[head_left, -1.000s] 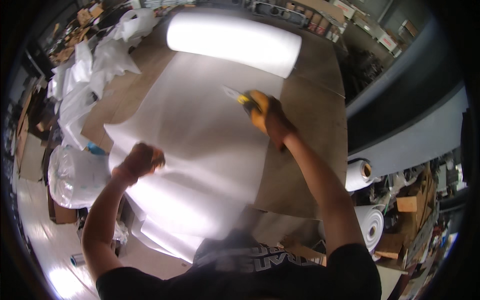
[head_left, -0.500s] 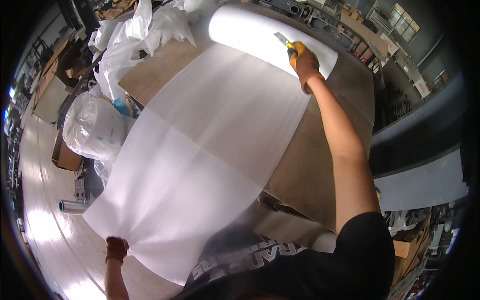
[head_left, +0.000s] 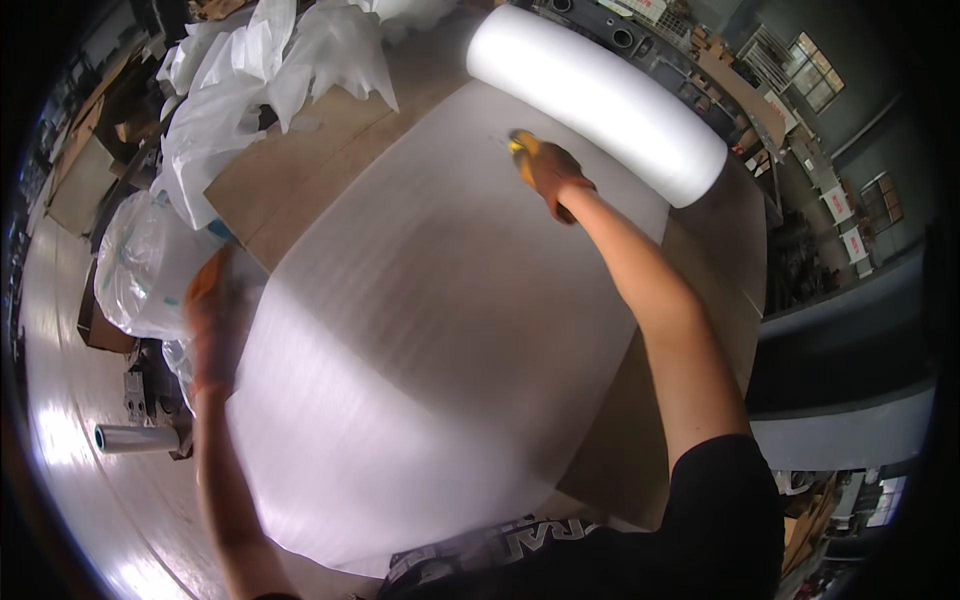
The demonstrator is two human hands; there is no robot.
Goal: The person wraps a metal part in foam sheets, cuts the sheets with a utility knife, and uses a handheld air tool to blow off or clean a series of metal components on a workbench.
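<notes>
1. At 8 o'clock we see a silvery tube (head_left: 137,438) lying on its side, outside the work surface, where it appears to be parked out of the way.
2. At 9 o'clock a plastic-wrapped roll (head_left: 150,270) stands beside the table; its clear wrapping probably keeps dust off.
3. Just right of it, also near 9 o'clock, is our left hand (head_left: 207,315), in an orange-brown glove, alongside the sheet's left edge. It is blurred, so we cannot tell whether its fingers are spread or pressed together, nor whether they touch the sheet. Its place suggests minding that edge.
4. Between 10 and 11 o'clock, crumpled white offcuts (head_left: 230,90) are heaped at the far left corner of the brown tabletop (head_left: 290,180), seemingly pushed aside to leave room.
5. In the middle, the translucent white sheet (head_left: 430,330) spreads from the roll's near side down to 6 o'clock, by our shirt. Laying it broad like this presumably keeps it within reach of both arms.
6. Toward 1 o'clock our gloved right hand (head_left: 552,178) is closed round a yellow-handled cutter (head_left: 518,143), above the sheet. The tip points away from us, to 11 o'clock, which we judge keeps it clear of our arms; whether it touches the sheet, we cannot tell.
7. Beyond, at 1 o'clock, the white roll (head_left: 595,105) lies slantwise across the table's far side, apparently so that its material can run toward us.
</notes>
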